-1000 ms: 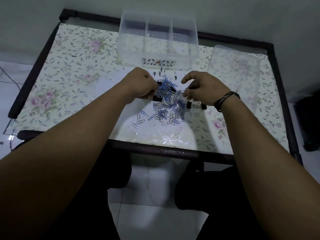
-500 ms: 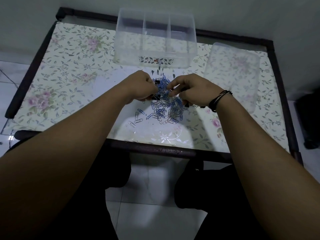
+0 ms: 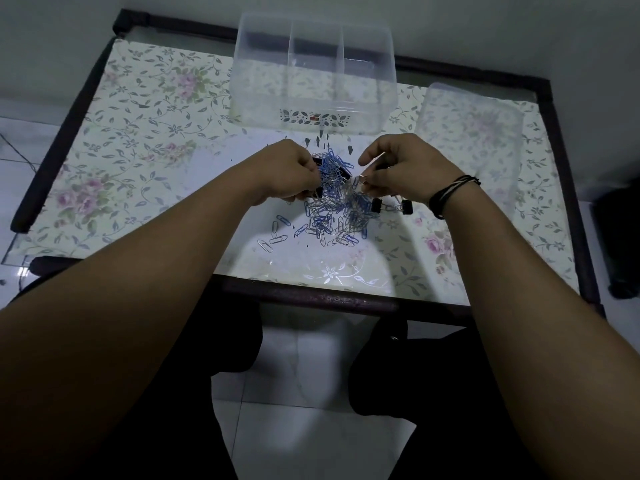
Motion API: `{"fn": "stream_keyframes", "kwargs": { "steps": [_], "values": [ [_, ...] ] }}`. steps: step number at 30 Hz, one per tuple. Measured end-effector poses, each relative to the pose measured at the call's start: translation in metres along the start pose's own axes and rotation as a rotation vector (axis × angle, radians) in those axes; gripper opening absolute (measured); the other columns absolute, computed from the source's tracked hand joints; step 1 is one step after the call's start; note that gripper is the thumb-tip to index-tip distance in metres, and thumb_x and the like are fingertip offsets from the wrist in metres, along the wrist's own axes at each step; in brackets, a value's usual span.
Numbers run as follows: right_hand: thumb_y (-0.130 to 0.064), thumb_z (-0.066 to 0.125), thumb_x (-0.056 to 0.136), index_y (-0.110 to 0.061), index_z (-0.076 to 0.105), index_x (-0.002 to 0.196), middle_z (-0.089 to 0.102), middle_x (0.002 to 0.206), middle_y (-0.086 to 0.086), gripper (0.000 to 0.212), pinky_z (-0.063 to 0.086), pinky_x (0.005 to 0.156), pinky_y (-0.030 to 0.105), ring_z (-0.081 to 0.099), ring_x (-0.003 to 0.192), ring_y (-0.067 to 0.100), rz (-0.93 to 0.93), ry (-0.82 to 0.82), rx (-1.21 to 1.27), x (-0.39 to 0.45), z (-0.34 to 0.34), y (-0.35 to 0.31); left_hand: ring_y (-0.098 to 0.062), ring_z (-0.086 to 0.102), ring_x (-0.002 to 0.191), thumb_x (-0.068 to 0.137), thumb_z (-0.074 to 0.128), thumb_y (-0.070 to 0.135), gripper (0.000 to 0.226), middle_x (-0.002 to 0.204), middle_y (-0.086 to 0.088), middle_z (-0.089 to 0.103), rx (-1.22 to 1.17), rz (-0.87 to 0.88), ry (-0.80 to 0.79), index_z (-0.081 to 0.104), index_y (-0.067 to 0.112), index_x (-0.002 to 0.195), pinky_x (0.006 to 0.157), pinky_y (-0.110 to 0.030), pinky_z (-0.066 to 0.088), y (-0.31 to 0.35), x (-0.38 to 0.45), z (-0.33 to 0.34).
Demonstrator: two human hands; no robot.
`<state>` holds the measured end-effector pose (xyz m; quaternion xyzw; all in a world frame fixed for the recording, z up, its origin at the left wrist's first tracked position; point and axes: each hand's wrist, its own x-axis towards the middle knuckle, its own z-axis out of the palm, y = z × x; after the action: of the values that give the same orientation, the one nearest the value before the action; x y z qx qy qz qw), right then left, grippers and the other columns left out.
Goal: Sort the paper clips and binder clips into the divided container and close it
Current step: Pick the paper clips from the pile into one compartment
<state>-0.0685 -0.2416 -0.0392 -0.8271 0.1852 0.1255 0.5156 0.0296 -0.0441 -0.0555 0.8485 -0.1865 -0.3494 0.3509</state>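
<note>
Apart now, both hands point(image 3: 287, 171) point(image 3: 405, 171) pinch clips from the pile point(image 3: 332, 209).

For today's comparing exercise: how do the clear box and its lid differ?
The box stands tall, with walls and inner dividers; the lid lies flat.
The box sits behind the clip pile; the lid lies to the right.
Both are clear plastic, resting apart on the table.

One clear container point(image 3: 313, 72) with three parts is seen, and one lid point(image 3: 469, 133). Two hands are seen. The paper clips point(image 3: 332, 216) are too many to be counted. At least four black binder clips point(image 3: 376, 205) are seen.
</note>
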Motion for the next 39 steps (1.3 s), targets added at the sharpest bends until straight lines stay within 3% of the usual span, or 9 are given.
{"fn": "stream_keyframes", "kwargs": {
  "steps": [5,10,12,14,19,28,31,36,39],
  "values": [
    [0.007,0.056,0.092,-0.006,0.068,0.099,0.073,0.101,0.025,0.018,0.059,0.088,0.048,0.072,0.090,0.035,-0.003,-0.043,0.041,0.000,0.002,-0.003,-0.023,0.068,0.078,0.093,0.059,0.012,0.016,0.096,-0.018,0.073,-0.019,0.018,-0.040,0.069,0.003,0.103,0.075,-0.036,0.058,0.002,0.000,0.003],
    [0.014,0.045,0.088,-0.008,0.068,0.096,0.074,0.103,0.018,0.033,0.061,0.076,0.036,0.072,0.079,0.021,0.028,-0.005,-0.029,0.002,-0.001,0.001,-0.022,0.068,0.081,0.093,0.057,0.007,0.019,0.095,-0.013,0.074,0.035,0.020,-0.064,0.073,0.008,0.103,0.079,-0.039,0.059,0.001,0.000,0.002],
    [0.009,0.048,0.084,-0.010,0.069,0.096,0.074,0.096,0.012,0.030,0.062,0.078,0.039,0.074,0.082,0.024,0.038,0.133,-0.211,0.006,-0.008,0.011,-0.017,0.065,0.072,0.091,0.058,0.005,0.018,0.089,-0.009,0.073,0.109,0.040,-0.011,0.073,0.007,0.100,0.063,-0.032,0.059,0.001,0.000,0.001],
    [0.002,0.052,0.081,-0.014,0.070,0.099,0.074,0.097,0.009,0.030,0.060,0.083,0.042,0.073,0.085,0.024,0.063,0.250,-0.386,0.011,-0.013,0.020,-0.008,0.056,0.061,0.090,0.059,0.005,0.016,0.080,0.003,0.067,0.223,0.056,0.062,0.072,0.009,0.098,0.046,-0.019,0.042,0.000,0.001,-0.001],
    [-0.002,0.055,0.083,-0.009,0.067,0.115,0.068,0.117,0.015,0.035,0.054,0.090,0.040,0.063,0.107,0.033,0.082,0.320,-0.634,0.012,-0.012,0.023,-0.019,0.059,0.080,0.087,0.065,0.006,0.015,0.088,-0.003,0.066,0.337,0.035,0.184,0.073,0.008,0.099,0.068,-0.028,0.043,-0.008,0.007,-0.010],
    [-0.009,0.054,0.085,-0.014,0.071,0.105,0.072,0.105,0.008,0.027,0.056,0.085,0.039,0.065,0.098,0.027,-0.096,0.233,-0.643,0.018,0.043,0.010,-0.037,0.061,0.102,0.083,0.067,0.016,0.028,0.113,-0.018,0.064,0.699,-0.071,0.343,0.065,0.006,0.109,0.078,-0.042,0.051,-0.028,0.015,-0.031],
    [-0.010,0.054,0.085,-0.014,0.069,0.110,0.069,0.109,0.010,0.029,0.056,0.080,0.042,0.064,0.098,0.031,-0.137,0.263,-0.672,0.025,0.053,0.013,-0.038,0.055,0.110,0.085,0.071,0.022,0.037,0.117,-0.020,0.058,0.809,0.033,0.392,0.062,0.008,0.119,0.088,-0.047,0.050,-0.020,0.012,-0.015],
    [-0.012,0.053,0.089,-0.020,0.059,0.129,0.057,0.121,0.014,0.042,0.053,0.083,0.045,0.058,0.107,0.039,-0.149,0.181,-0.817,0.036,0.057,0.021,-0.029,0.061,0.095,0.085,0.072,0.027,0.032,0.104,-0.010,0.059,0.696,0.205,0.219,0.063,0.014,0.112,0.078,-0.040,0.052,-0.010,0.007,0.024],
    [-0.014,0.056,0.090,-0.016,0.059,0.125,0.054,0.118,0.014,0.036,0.053,0.082,0.043,0.058,0.104,0.039,-0.119,0.187,-0.855,0.038,0.058,0.023,-0.032,0.060,0.099,0.085,0.071,0.029,0.034,0.110,-0.013,0.055,0.716,0.224,0.194,0.063,0.016,0.115,0.082,-0.042,0.052,-0.016,0.007,0.032]
  ]
}}
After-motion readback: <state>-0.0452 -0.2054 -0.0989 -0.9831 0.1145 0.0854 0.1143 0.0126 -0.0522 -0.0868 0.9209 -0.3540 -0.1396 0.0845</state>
